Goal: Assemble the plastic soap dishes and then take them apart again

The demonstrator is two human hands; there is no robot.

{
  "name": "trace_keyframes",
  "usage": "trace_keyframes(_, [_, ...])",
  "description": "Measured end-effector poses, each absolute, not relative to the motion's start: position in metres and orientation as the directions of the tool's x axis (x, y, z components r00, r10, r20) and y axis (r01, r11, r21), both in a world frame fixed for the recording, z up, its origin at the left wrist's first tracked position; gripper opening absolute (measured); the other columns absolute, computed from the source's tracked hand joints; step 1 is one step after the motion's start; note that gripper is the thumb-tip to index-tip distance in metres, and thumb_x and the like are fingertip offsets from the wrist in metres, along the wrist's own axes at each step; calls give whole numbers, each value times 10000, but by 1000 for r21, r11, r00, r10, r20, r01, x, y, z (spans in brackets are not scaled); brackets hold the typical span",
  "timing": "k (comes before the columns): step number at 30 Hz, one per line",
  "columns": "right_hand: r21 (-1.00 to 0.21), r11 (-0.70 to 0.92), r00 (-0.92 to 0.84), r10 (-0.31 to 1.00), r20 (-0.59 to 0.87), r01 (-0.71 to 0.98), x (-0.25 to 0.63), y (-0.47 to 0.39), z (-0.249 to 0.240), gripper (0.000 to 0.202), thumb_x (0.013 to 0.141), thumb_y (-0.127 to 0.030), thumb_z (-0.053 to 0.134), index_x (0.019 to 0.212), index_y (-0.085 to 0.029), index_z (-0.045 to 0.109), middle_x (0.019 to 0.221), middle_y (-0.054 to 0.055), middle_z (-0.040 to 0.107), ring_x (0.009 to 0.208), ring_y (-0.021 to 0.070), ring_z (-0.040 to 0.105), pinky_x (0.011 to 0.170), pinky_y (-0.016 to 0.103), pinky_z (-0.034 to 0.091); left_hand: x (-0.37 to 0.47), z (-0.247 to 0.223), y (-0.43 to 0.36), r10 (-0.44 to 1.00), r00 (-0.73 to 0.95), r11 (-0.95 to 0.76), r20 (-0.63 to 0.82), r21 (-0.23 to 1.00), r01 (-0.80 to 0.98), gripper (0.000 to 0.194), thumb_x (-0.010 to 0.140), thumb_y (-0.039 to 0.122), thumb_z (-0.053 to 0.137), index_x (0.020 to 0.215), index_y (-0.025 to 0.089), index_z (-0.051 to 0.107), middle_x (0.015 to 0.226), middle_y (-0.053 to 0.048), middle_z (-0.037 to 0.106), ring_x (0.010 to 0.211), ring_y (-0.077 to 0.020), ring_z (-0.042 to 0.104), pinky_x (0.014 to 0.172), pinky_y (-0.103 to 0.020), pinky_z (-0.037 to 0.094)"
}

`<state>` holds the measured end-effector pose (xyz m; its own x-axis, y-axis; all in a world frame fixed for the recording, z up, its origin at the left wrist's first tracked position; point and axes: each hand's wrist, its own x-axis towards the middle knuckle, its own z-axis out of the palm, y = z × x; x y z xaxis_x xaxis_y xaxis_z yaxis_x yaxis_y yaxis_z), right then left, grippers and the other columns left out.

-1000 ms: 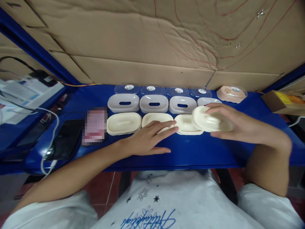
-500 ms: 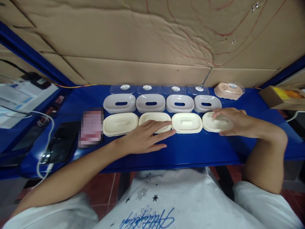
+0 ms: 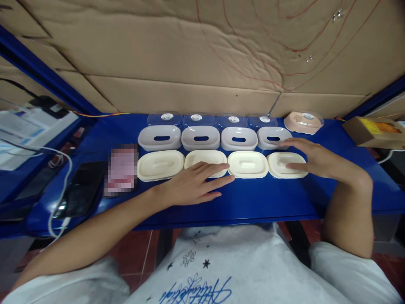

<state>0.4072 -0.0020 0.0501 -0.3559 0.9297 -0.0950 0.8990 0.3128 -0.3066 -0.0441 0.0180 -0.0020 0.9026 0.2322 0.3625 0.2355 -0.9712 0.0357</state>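
My left hand (image 3: 198, 184) lies with fingers spread over the front edge of the second cream oval piece (image 3: 202, 158), its fingertips beside the third cream piece (image 3: 247, 164). Over at the right, my right hand (image 3: 311, 157) is open, thumb above the rightmost cream piece (image 3: 281, 159) and fingers at the rim of the rightmost pale oval shell (image 3: 274, 134); I cannot tell whether they touch it. The leftmost cream piece (image 3: 161, 165) lies apart from both hands. Behind stand more pale shells with slots, such as the third one (image 3: 238, 144).
Clear lids with round stickers (image 3: 164, 120) line the back, beside a peach oval case (image 3: 302, 122). At left lie a phone with a pixelated screen (image 3: 122, 169), a black phone (image 3: 82, 185) and a white cable (image 3: 68, 169). A cardboard box (image 3: 360, 131) stands right.
My right hand has let go of the rightmost cream piece and shifted up and back to the shell behind it. That piece now lies flat in line. My left hand stays almost still.
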Motion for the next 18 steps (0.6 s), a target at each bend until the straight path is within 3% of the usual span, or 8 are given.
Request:
trace_keyframes(6, [-307, 211, -270, 949, -163, 928, 419, 6, 43, 809, 920, -629, 740, 1631, -336, 485, 1653, 148, 517, 1561, 437, 485, 1304, 593, 433, -44, -2, 18, 218, 903, -974, 371, 17, 228, 476, 1123, 319, 622, 1580, 196, 575, 1555, -221, 624, 1235, -354, 734, 1037, -521, 630])
trace_keyframes(10, [-138, 73, -87, 991, -98, 988, 414, 11, 30, 957, 837, -600, 789, 1680, -342, 417, 1792, 178, 312, 1625, 548, 330, 1281, 755, 340, -44, -2, 17, 232, 907, -972, 352, 44, 231, 486, 1104, 281, 650, 1580, 211, 585, 1577, -208, 609, 1269, -348, 723, 1069, -512, 615])
trace_keyframes(12, [-86, 70, -78, 993, -85, 994, 412, 13, 24, 979, 832, -597, 802, 1694, -373, 394, 1843, 172, 220, 1643, 589, 261, 1252, 811, 305, -44, -2, 17, 248, 906, -968, 342, 66, 241, 502, 1094, 274, 662, 1588, 233, 582, 1586, -196, 604, 1284, -346, 717, 1082, -513, 609])
trace_keyframes(16, [-162, 134, -153, 982, -110, 978, 416, 15, 25, 931, 843, -622, 822, 1663, -390, 449, 1848, 156, 247, 1662, 568, 257, 1279, 777, 277, -44, -3, 17, 249, 906, -968, 344, 61, 243, 496, 1089, 272, 666, 1578, 237, 590, 1580, -191, 610, 1258, -341, 725, 1070, -514, 615])
trace_keyframes(18, [-237, 183, -209, 974, -89, 954, 420, 17, 31, 891, 880, -669, 782, 1657, -372, 464, 1835, 144, 292, 1681, 514, 264, 1323, 718, 262, -44, -2, 17, 231, 907, -972, 352, 35, 234, 473, 1096, 266, 653, 1563, 214, 601, 1573, -198, 614, 1231, -339, 734, 1051, -511, 623])
